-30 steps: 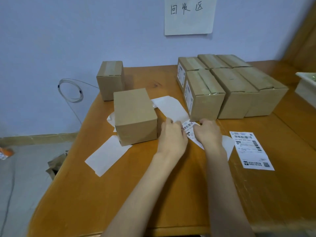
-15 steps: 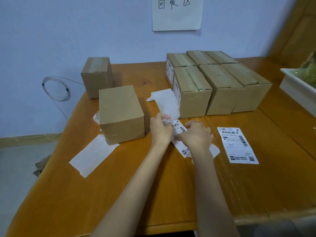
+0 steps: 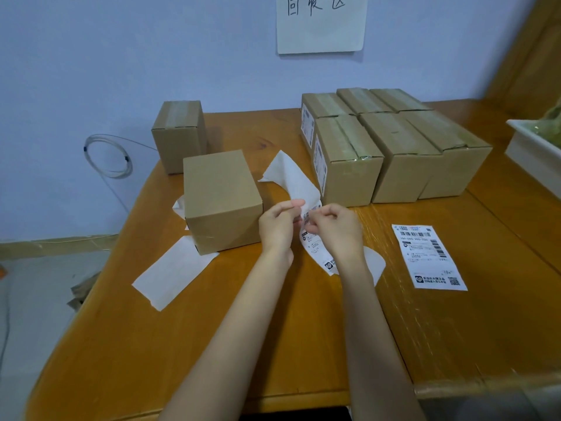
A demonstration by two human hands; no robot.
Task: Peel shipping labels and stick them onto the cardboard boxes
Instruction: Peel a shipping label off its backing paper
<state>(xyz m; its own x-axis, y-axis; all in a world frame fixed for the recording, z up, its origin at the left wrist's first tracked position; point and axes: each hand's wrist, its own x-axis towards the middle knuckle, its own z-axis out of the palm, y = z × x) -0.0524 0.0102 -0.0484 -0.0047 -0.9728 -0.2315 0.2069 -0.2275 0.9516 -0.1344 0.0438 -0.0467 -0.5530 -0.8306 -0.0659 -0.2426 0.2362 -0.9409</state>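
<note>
A: What step are we at?

B: Peel, I'd say. Both hands are up just above the tabletop (image 3: 273, 344), working one shipping label (image 3: 315, 244). Left hand (image 3: 277, 227) pinches the top edge where the white backing sheet (image 3: 291, 180) curls up & away toward the boxes; right hand (image 3: 337, 230) pinches the printed label itself, fingers curled on it. Lower end of the label hangs down toward the wood.

A: Peeled fully?

B: Can't tell. The join is hidden between the fingers. Looks partway.

A: Where does it go next?

B: Prob. the plain box (image 3: 221, 199) just left of the hands; no label visible on its faces. The far box (image 3: 179, 135) behind it looks bare too. In the stack at right, the two near boxes (image 3: 346, 159) already carry labels on their sides.

A: Next move needs?

B: Pull liner clear, keep the sticky side off fingers & itself, then lay it flat on a box face w/o creases. One more label (image 3: 428, 256) waits on the tabletop at right. Spent liners (image 3: 173, 271) lie around the box.
</note>
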